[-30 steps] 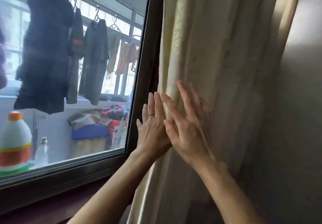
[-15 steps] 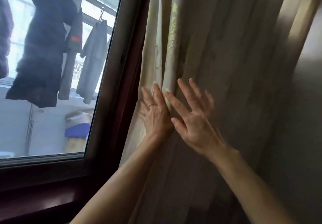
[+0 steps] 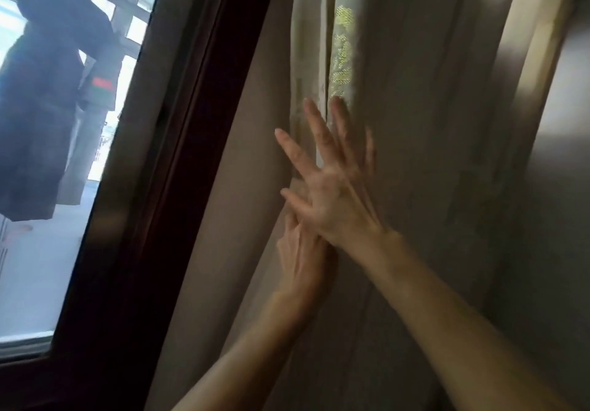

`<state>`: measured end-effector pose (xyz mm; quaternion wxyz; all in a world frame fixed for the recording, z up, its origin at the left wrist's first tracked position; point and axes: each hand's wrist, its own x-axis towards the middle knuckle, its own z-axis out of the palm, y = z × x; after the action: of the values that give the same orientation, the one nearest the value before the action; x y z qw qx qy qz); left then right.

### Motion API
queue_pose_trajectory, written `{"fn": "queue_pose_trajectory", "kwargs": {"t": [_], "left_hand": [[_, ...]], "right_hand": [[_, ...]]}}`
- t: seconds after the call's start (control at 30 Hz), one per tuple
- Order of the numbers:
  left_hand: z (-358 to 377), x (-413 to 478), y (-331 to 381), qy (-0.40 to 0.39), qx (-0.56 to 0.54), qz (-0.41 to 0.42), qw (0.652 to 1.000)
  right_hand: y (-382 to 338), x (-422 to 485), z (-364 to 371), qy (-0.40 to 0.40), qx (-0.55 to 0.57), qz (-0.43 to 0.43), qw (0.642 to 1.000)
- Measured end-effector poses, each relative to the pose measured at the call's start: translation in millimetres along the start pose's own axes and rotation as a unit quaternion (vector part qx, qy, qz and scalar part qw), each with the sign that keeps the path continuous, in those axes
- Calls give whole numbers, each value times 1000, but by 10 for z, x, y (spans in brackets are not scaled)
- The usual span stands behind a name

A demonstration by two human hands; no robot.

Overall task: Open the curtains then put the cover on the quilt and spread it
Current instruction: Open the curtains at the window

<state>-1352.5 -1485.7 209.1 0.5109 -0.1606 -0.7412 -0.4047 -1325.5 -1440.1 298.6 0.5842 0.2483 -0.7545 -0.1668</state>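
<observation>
A beige curtain [image 3: 421, 129] hangs bunched in folds beside the window, with a pale patterned strip near its left edge. My right hand [image 3: 332, 187] lies flat against the folds, fingers spread and straight. My left hand [image 3: 303, 257] is lower, palm on the curtain's edge, its fingers partly hidden under my right hand. Neither hand grips the cloth. No quilt or cover is in view.
A dark brown window frame [image 3: 178, 187] runs diagonally left of the curtain. Through the glass a dark hooded coat [image 3: 41, 100] hangs on a rail on the balcony. A grey wall [image 3: 558, 187] stands right of the curtain.
The view has swung right, so less window shows. My right hand has moved up and over my left, which now sits lower on the curtain's edge.
</observation>
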Motion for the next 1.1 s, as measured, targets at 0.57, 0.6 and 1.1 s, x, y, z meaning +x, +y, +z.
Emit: {"fn": "queue_pose_trajectory", "kwargs": {"t": [0.57,0.6,1.1], "left_hand": [[1313,279,239,-169,70,61,981],[1362,256,224,-159,64,39,984],[2041,300,788,-167,-4,54,985]], "right_hand": [[1557,-241,891,-53,-95,157,982],[1582,-293,880,-42,-82,154,984],[2004,-614,862,-32,-97,25,994]]}}
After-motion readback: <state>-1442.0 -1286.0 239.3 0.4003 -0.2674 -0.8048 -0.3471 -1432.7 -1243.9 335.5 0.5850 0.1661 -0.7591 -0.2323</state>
